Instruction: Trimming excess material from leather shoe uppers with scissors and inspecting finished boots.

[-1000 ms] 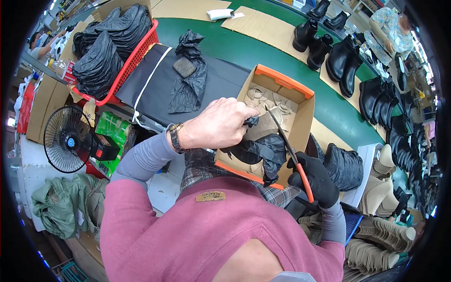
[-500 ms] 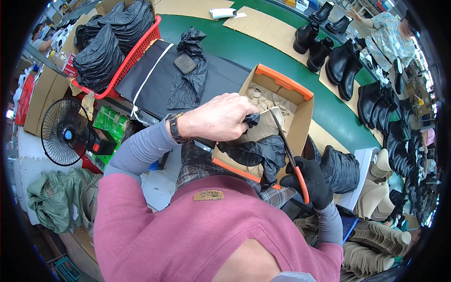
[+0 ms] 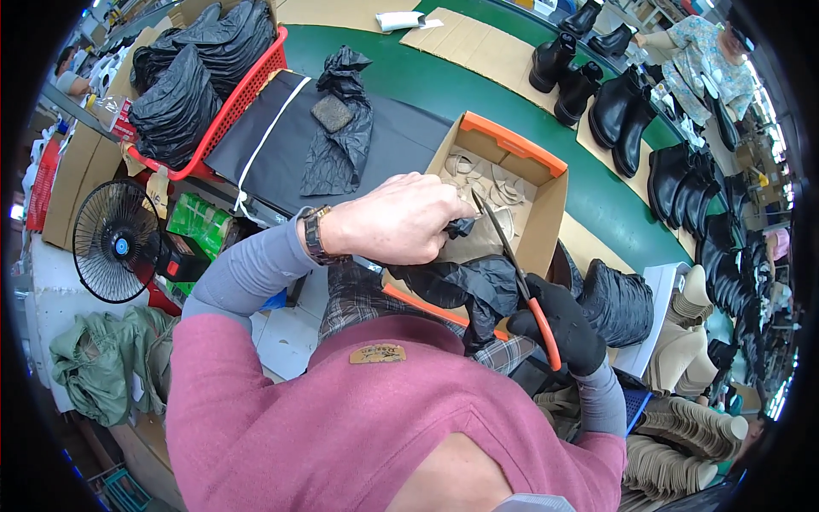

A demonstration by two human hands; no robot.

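Observation:
My bare left hand (image 3: 399, 220), with a watch at its wrist, is closed on the edge of a limp black-and-beige piece of material (image 3: 478, 243). The beige side faces up, and the crumpled black part hangs down toward my lap. In my black-gloved right hand (image 3: 567, 328) is a pair of scissors (image 3: 539, 320) with orange handles. Their blades point away from me across the beige part, the tip near my left fingertips. Below the work, a cardboard box (image 3: 546, 200) with orange edges holds curved beige scraps (image 3: 465, 171).
Crumpled black pieces fill a red basket (image 3: 243, 98) at left. A dark block (image 3: 332, 113) lies on black material beyond my left hand. A fan (image 3: 119, 241) stands at left. Black boots (image 3: 616, 111) line the green table; another person (image 3: 708, 64) is at far right.
The scissors' tip has shifted left, closer to my left fingers. My left hand keeps its grip on the material, which has sunk slightly at its beige edge.

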